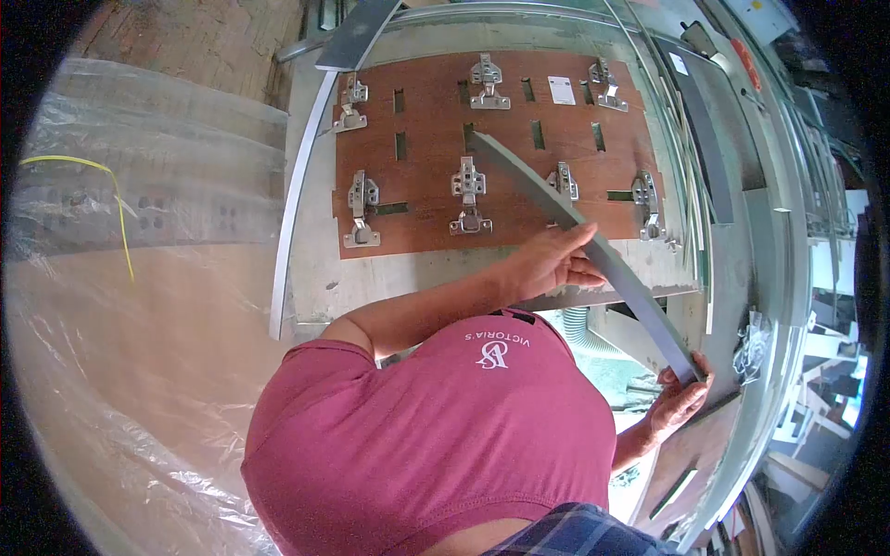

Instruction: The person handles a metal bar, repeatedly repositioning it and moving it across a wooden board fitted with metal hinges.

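A long grey metal bar (623, 273) slants across the bench in front of my chest. My left hand (554, 259) is closed round its middle, thumb on top and fingers below. At the bar's near end, my right hand (681, 398) grips it low on the right. The bar's far end lies over a reddish-brown board (431, 111) with rectangular slots. Several metal cabinet hinges stand on this board, among them a hinge (470, 195) in the middle, a hinge (362, 208) at left and a hinge (647, 204) at right. The bar partly hides another hinge (564, 181).
Clear plastic sheeting (139, 324) covers a surface at left, with a yellow strap (116, 190) on it. A pale strip (301, 204) borders the board. Long thin rods (681, 139) and a dark grey panel (700, 130) lie right. A bundled cable (751, 347) sits farther right.
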A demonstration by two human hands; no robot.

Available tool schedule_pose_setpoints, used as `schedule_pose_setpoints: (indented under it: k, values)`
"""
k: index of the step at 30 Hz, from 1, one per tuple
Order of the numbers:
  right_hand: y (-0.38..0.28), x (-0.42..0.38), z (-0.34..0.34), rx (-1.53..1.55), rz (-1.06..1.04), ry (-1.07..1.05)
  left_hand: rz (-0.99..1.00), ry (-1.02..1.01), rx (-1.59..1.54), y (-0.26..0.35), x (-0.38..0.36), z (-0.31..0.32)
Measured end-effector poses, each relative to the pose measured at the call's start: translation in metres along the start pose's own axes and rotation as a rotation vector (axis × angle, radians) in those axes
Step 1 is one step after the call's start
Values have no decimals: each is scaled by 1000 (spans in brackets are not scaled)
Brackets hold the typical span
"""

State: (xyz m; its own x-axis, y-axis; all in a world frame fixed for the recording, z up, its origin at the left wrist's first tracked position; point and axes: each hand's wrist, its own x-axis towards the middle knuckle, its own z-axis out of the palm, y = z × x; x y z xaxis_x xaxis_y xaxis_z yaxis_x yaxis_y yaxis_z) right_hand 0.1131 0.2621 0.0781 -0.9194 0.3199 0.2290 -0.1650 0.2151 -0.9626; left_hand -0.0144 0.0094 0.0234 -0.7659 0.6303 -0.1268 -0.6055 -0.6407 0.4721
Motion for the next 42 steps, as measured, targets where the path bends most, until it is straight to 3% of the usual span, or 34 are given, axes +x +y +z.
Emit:
schedule_pose_setpoints:
  k: [3, 10, 18, 20, 31, 42]
  values:
    - [4, -8, -2, -58, 137, 322, -108, 20, 44, -16, 18, 14]
    - [4, -34, -21, -27, 257, 566, -264, -21, 124, -43, 39, 36]
    - [26, -54, -32, 34, 309, 567, -356, -16, 128, -65, 49, 21]
    - [29, -56, -30, 87, 297, 589, -382, 87, 117, -67, 50, 20]
    - [29, -77, -36, 174, 345, 628, -489, 13, 104, -67, 50, 32]
    - [23, -103, -26, 236, 342, 811, -557, -130, 276, -89, 113, 52]
